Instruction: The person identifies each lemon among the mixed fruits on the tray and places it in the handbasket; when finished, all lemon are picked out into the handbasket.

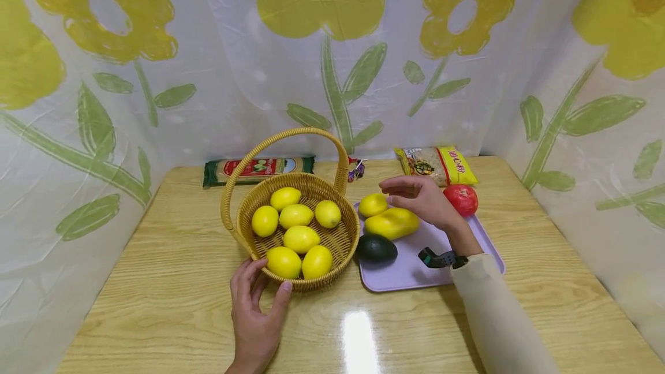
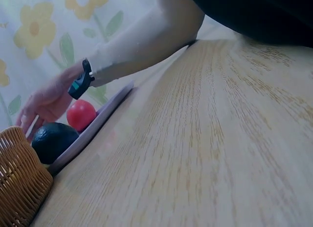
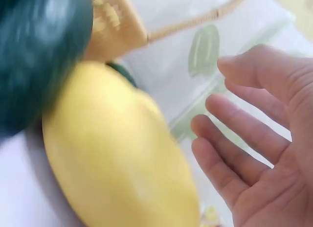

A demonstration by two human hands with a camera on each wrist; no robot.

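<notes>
My left hand [image 1: 257, 310] touches the near-left rim of a wicker basket [image 1: 345, 241], fingertips and thumb spread against it. Several lemons [image 1: 301, 239] lie inside that basket, its arched handle standing up. Over the back of a lilac tray [image 1: 400, 280], my right hand [image 1: 426, 199] hovers with loosely bent fingers and nothing in its grasp. Just left of its fingers sits one lemon [image 1: 373, 205]. A long yellow fruit [image 1: 392, 223] lies below the hand, with a dark green avocado [image 1: 376, 248] in front. The right wrist view shows a gap between fingers and yellow fruit [image 3: 117, 148].
A round red fruit [image 1: 461, 200] sits at the tray's back right. Along the table's back edge lie a green-ended noodle packet [image 1: 260, 168], small wrapped sweets [image 1: 356, 170] and a yellow food bag [image 1: 436, 165]. Flower-printed curtains [image 1: 234, 74] enclose the table.
</notes>
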